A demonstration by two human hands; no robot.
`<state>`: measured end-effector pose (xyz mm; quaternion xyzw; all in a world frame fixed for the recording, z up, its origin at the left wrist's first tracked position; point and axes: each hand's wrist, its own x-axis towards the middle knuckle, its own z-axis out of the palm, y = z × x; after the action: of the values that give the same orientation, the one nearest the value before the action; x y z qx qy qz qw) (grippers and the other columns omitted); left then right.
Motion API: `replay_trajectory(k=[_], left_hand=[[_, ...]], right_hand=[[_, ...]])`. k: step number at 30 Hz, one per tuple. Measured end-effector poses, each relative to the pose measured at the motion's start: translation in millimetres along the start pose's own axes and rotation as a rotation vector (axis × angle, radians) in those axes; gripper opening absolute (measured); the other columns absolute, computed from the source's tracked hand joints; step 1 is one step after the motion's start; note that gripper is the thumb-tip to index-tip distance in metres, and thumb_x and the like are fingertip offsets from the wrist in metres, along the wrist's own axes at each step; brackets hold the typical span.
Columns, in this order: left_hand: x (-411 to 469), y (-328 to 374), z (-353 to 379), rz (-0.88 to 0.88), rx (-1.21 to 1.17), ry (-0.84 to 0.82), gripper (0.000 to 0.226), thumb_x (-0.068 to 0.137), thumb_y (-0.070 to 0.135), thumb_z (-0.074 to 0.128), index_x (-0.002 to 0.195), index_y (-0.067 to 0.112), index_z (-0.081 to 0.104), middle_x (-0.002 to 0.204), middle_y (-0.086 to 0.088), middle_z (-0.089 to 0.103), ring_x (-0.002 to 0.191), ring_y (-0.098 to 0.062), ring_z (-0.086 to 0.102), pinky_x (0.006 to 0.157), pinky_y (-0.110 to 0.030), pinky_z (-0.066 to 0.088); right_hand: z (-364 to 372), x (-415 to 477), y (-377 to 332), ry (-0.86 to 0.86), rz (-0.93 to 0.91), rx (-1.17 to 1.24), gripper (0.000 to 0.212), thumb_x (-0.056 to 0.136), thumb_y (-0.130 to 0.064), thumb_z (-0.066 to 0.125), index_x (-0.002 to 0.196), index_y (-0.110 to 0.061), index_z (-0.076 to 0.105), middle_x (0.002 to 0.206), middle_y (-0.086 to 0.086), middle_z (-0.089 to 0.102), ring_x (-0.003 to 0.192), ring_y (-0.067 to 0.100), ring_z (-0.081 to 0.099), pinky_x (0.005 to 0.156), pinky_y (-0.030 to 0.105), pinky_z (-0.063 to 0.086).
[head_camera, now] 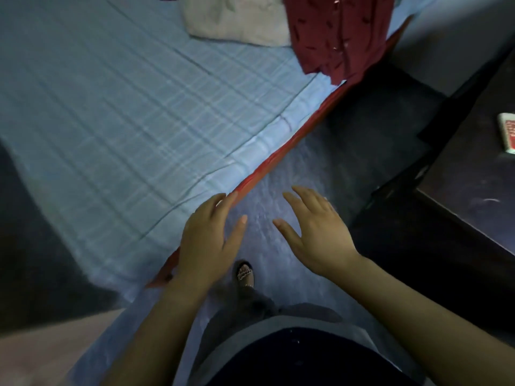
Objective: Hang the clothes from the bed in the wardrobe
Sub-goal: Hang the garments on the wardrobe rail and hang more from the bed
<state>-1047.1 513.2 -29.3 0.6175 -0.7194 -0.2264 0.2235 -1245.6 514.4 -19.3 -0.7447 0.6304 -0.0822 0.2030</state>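
Observation:
A dark red patterned garment point(334, 34) lies at the far right edge of the bed point(125, 112), partly hanging over the side. A cream-white garment point(237, 20) lies beside it, to its left. My left hand point(207, 240) hovers over the bed's near edge with fingers straight and holds nothing. Over the floor, my right hand point(315, 232) is spread open and empty. Both hands are well short of the clothes. The wardrobe is out of view.
The bed has a light blue checked sheet and a red mattress edge point(278, 157). A dark wooden table point(459, 176) stands at the right, with a small white and red box point(508, 132) on it. A grey floor strip point(292, 190) runs between bed and table; my sandalled foot point(245, 271) stands there.

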Motion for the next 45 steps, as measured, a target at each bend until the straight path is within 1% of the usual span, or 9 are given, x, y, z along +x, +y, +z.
replay_trajectory(k=[2,3,6,10,15,20,28,37,45], left_hand=[[42,-1,-3,0.063,0.035,-0.064,0.057,0.092,0.052,0.032,0.132,0.015,0.051,0.128,-0.007,0.056,0.117,-0.025,0.052,0.098,-0.045,0.044],[62,-1,-4,0.098,0.044,-0.087,0.058,0.092,0.052,0.031,0.132,0.015,0.050,0.127,-0.006,0.057,0.116,-0.025,0.053,0.096,-0.045,0.045],[110,2,-2,0.166,0.055,-0.146,0.059,0.091,0.053,0.029,0.131,0.016,0.052,0.125,-0.004,0.058,0.113,-0.023,0.054,0.094,-0.034,0.043],[165,17,17,0.232,0.039,-0.252,0.061,0.089,0.056,0.027,0.133,0.020,0.049,0.129,0.000,0.056,0.117,-0.015,0.049,0.094,-0.020,0.031],[251,53,61,0.356,0.055,-0.362,0.063,0.089,0.057,0.025,0.136,0.021,0.046,0.135,0.000,0.052,0.123,-0.016,0.046,0.099,-0.023,0.033],[357,108,111,0.457,0.075,-0.405,0.062,0.090,0.058,0.025,0.138,0.023,0.043,0.136,0.001,0.050,0.124,-0.015,0.046,0.101,-0.026,0.037],[510,196,166,0.510,0.053,-0.380,0.059,0.091,0.054,0.029,0.135,0.018,0.046,0.132,-0.002,0.054,0.120,-0.016,0.049,0.098,-0.030,0.040],[664,197,205,0.326,0.040,-0.290,0.057,0.091,0.052,0.032,0.127,0.015,0.054,0.121,-0.004,0.060,0.108,-0.020,0.056,0.089,-0.026,0.040],[876,242,211,0.368,0.121,-0.207,0.060,0.091,0.053,0.029,0.134,0.017,0.050,0.129,-0.008,0.055,0.118,-0.024,0.051,0.097,-0.036,0.042]], right_hand=[[-11,26,3,0.032,0.056,-0.015,0.069,0.090,-0.064,0.023,0.143,-0.021,0.034,0.151,0.003,0.031,0.140,0.023,0.026,0.114,0.038,0.013],[-17,38,6,0.046,0.087,-0.011,0.066,0.092,-0.062,0.026,0.143,-0.022,0.033,0.151,0.002,0.031,0.140,0.022,0.025,0.115,0.038,0.011],[-29,64,17,0.107,0.175,0.009,0.061,0.092,-0.057,0.033,0.141,-0.021,0.037,0.149,0.001,0.035,0.138,0.020,0.029,0.114,0.037,0.014],[-39,85,46,0.158,0.343,0.042,0.059,0.093,-0.056,0.036,0.138,-0.020,0.042,0.146,0.001,0.039,0.137,0.020,0.031,0.114,0.038,0.017],[-63,126,103,0.217,0.455,0.072,0.075,0.084,-0.064,0.016,0.137,-0.019,0.043,0.145,0.003,0.040,0.137,0.023,0.031,0.113,0.042,0.021],[-106,191,184,0.256,0.525,0.097,0.080,0.081,-0.066,0.011,0.140,-0.020,0.039,0.148,0.002,0.035,0.139,0.021,0.026,0.116,0.043,0.019],[-197,293,311,0.299,0.493,0.080,0.075,0.085,-0.064,0.018,0.139,-0.018,0.041,0.147,0.003,0.038,0.139,0.022,0.028,0.114,0.042,0.018],[-240,451,401,0.204,0.389,0.096,0.079,0.082,-0.065,0.013,0.140,-0.020,0.040,0.149,0.003,0.034,0.140,0.020,0.026,0.114,0.037,0.014],[-323,635,467,0.250,0.259,0.074,0.071,0.087,-0.063,0.020,0.138,-0.019,0.042,0.146,0.004,0.039,0.137,0.020,0.031,0.114,0.044,0.023]])
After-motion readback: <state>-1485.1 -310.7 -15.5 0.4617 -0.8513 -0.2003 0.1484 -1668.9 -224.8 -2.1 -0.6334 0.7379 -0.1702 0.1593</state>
